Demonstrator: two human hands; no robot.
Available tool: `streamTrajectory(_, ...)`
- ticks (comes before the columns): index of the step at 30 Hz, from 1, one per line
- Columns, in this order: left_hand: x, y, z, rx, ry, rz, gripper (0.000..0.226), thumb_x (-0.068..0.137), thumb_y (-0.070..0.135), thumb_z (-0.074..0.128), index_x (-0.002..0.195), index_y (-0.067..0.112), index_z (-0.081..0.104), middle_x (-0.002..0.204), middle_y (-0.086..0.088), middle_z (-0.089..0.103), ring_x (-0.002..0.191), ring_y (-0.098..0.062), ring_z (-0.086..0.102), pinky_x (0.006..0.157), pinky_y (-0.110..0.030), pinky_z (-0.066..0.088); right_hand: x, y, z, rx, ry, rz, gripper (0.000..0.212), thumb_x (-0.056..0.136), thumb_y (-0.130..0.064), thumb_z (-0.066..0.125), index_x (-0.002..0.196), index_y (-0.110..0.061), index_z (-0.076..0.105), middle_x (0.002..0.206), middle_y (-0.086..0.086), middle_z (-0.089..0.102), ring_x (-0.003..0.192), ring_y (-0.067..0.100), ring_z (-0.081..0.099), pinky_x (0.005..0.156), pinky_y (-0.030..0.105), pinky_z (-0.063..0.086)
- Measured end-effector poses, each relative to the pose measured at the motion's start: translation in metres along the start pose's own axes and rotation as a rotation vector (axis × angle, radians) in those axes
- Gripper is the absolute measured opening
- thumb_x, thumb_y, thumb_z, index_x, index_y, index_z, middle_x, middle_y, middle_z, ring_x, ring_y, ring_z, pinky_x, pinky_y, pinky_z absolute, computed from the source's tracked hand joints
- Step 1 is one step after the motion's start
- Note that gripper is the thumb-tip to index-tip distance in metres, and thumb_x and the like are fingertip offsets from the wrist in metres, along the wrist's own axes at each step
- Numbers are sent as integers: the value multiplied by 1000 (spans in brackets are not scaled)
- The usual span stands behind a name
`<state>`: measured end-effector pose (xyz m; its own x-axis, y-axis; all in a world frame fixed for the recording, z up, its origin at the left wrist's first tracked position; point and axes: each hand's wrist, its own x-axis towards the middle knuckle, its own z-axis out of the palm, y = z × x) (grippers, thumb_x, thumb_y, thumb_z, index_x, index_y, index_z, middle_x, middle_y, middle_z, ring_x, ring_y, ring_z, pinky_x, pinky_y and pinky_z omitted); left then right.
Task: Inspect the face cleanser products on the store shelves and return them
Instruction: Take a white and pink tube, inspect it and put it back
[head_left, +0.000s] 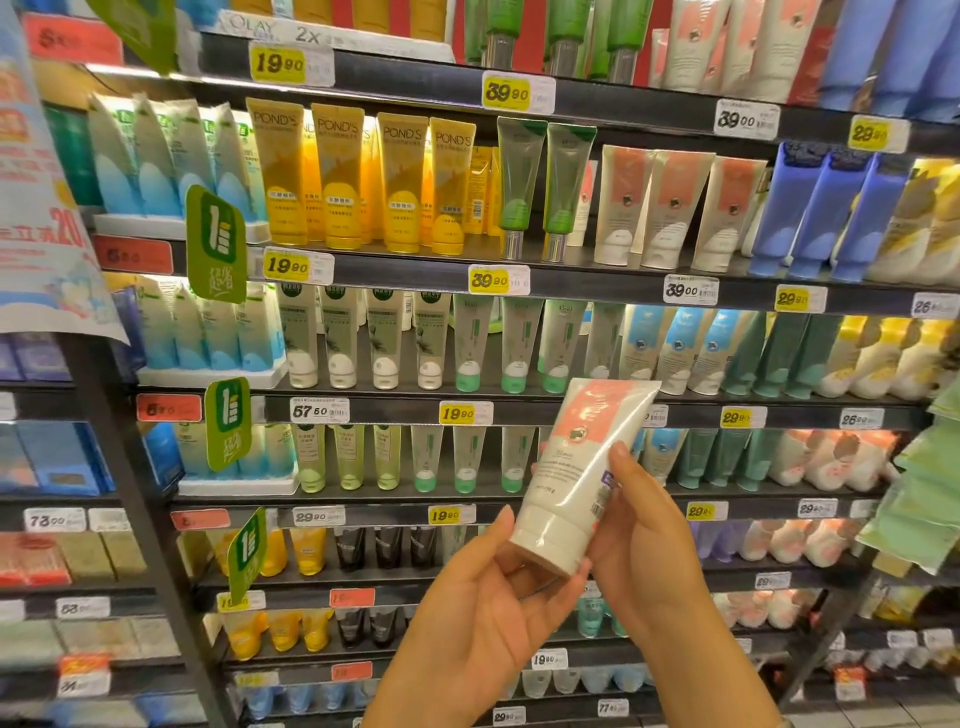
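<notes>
- Both hands hold a white-and-coral cleanser tube (582, 467), cap down, before the shelves (571, 283).
- Left hand (483, 597) cradles the cap, fingers curled.
- Right hand (644, 535) pinches the tube's side.

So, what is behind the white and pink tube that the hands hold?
Behind the white and pink tube held by both hands are shelf edges with price tags and pale green-capped tubes. Whatever stands directly behind it is covered.

Yellow price tags (278, 63) and white price tags (746, 119) are fixed along the dark shelf edges. Green thumbs-up signs (215, 244) are hung at the left, beside a pale promotional poster (39, 218). Blue boxes (52, 457) are stacked at far left.
</notes>
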<state>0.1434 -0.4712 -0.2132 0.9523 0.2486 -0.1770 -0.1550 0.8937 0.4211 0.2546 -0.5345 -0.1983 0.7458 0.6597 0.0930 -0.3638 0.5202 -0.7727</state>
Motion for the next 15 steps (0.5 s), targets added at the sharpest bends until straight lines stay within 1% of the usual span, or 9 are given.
streamTrajectory(1, 0, 0, -1, -18, -3, -11, 45, 71, 22, 65, 99, -12, 68, 109, -33, 63, 80, -39, 67, 63, -40, 60, 0, 0, 1, 11, 9, 19, 35, 80, -30, 53, 104, -9, 66, 102, 15, 69, 99, 28, 62, 94, 46, 46)
streamTrajectory(3, 0, 1, -2, -63, -7, -32, 54, 69, 21, 67, 110, -14, 62, 114, -32, 61, 84, -38, 66, 62, -40, 60, -1, -1, 4, 27, 17, 73, 42, 81, -31, 52, 114, -6, 61, 110, 20, 64, 103, 32, 59, 94, 47, 45)
streamTrajectory(5, -1, 1, -2, -87, -21, -57, 62, 68, 20, 67, 119, -12, 55, 122, -31, 57, 94, -37, 63, 68, -42, 60, -2, 0, 5, 45, 38, 136, 50, 82, -33, 52, 121, -4, 56, 117, 25, 61, 107, 36, 58, 91, 46, 47)
streamTrajectory(7, -2, 1, 0, -96, -45, -84, 67, 67, 20, 68, 124, -10, 51, 127, -31, 54, 102, -36, 59, 74, -42, 57, -3, 0, 5, 73, 70, 185, 47, 88, -34, 49, 123, -3, 55, 122, 27, 59, 110, 38, 57, 89, 46, 48)
streamTrajectory(9, -2, 0, 0, -116, -66, -103, 70, 67, 19, 68, 128, -9, 48, 129, -31, 53, 107, -36, 56, 77, -42, 55, -4, 1, 4, 95, 72, 224, 43, 92, -34, 46, 121, -3, 57, 119, 27, 61, 103, 36, 60, 83, 45, 50)
streamTrajectory(11, -2, 1, -1, -137, -94, -114, 70, 69, 18, 67, 130, -8, 46, 131, -30, 52, 112, -36, 54, 81, -42, 52, -4, 0, 3, 100, 60, 253, 42, 91, -35, 46, 118, -5, 58, 112, 25, 64, 95, 34, 63, 77, 44, 51)
streamTrajectory(13, -2, 1, -2, -135, -114, -111, 67, 71, 18, 66, 130, -7, 47, 129, -30, 53, 107, -37, 57, 83, -44, 51, -4, 0, 1, 95, 54, 264, 41, 91, -35, 47, 116, -5, 59, 112, 24, 64, 92, 33, 64, 74, 43, 52)
streamTrajectory(15, -3, 1, -3, -104, -112, -91, 62, 70, 17, 67, 125, -7, 51, 125, -31, 56, 96, -40, 63, 80, -46, 53, -3, 1, 0, 95, 54, 270, 42, 90, -35, 48, 116, -5, 59, 115, 26, 62, 93, 33, 63, 77, 43, 52)
